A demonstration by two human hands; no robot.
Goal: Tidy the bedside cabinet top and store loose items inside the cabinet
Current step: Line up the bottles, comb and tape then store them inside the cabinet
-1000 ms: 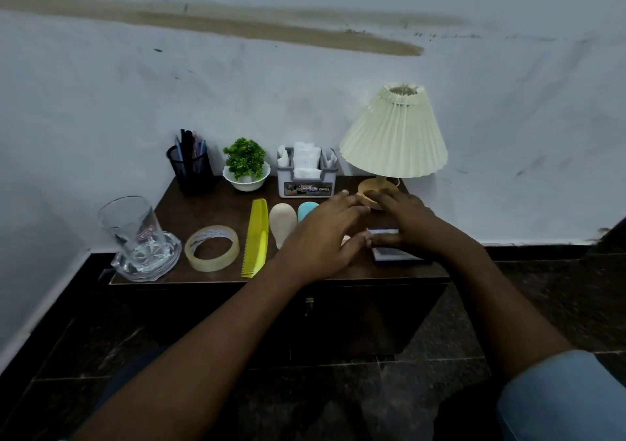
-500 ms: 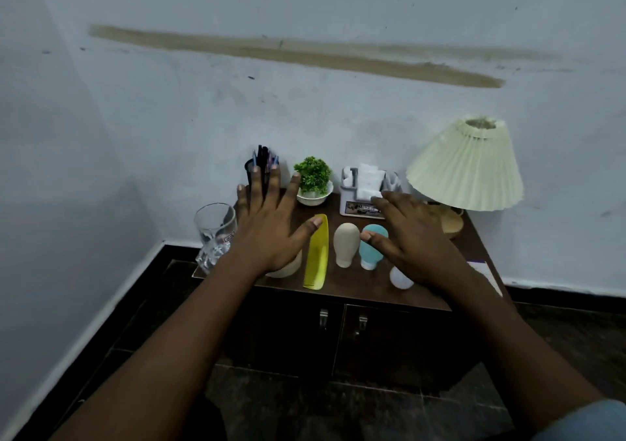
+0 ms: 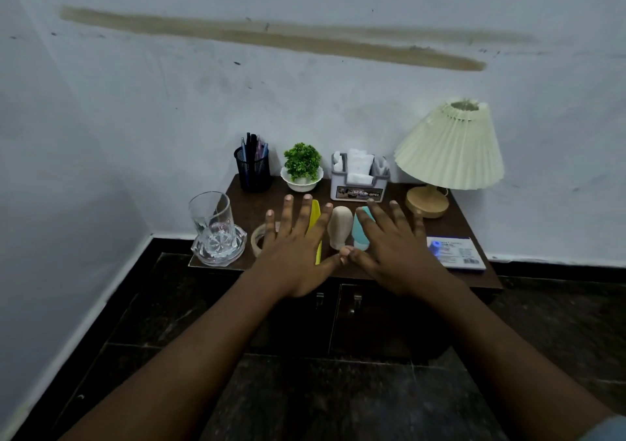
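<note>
Dark wood cabinet top point(image 3: 450, 217) cluttered; both hands point(image 3: 342, 254) spread flat, empty.

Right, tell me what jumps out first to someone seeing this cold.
Two spread, empty hands, left hand and right hand, held over the front of the dark cabinet top, thumbs almost meeting. Next, the pleated cream lamp at back right, then the long brown streak across the wall above.

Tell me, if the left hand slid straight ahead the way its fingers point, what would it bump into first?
Probably the small potted plant in its white bowl. The left hand, open and flat, points toward the cabinet's back edge. Depth is unclear, and the pen holder stands just left of that line.
</note>
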